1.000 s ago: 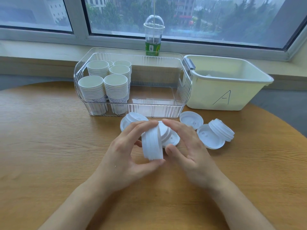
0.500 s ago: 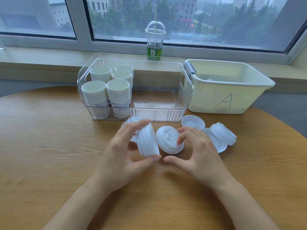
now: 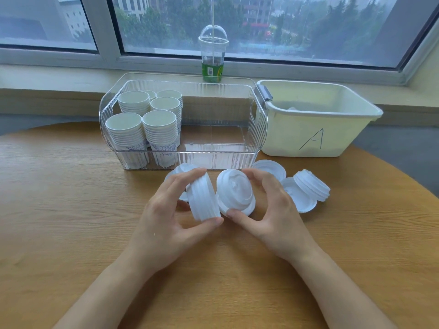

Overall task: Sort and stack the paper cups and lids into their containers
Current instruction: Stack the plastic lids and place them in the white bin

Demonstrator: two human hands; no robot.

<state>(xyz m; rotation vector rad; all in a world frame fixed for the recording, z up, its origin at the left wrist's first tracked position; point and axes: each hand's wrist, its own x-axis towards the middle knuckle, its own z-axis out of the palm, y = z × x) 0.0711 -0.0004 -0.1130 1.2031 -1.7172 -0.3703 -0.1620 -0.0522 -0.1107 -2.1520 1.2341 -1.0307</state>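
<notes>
My left hand (image 3: pixel 166 214) grips a stack of white lids (image 3: pixel 203 198) turned on its edge, just above the table. My right hand (image 3: pixel 273 210) holds a small stack of lids (image 3: pixel 235 191) tilted with its domed top toward me, thumb under its rim. Several stacks of white paper cups (image 3: pixel 142 124) stand in the left end of the clear ribbed bin (image 3: pixel 256 129). More loose lids (image 3: pixel 308 188) lie on the table to the right of my hands, and one lid (image 3: pixel 183 168) lies behind my left fingers.
A cream tub marked "A" (image 3: pixel 313 138) sits right of the clear bin, something white inside it. A clear domed drink cup (image 3: pixel 212 58) stands on the window sill behind. The round wooden table (image 3: pixel 71 210) curves away at the right.
My hands separated: the left kept the edge-on lid stack, the right picked up a small stack of lids from the table and tilted it up.
</notes>
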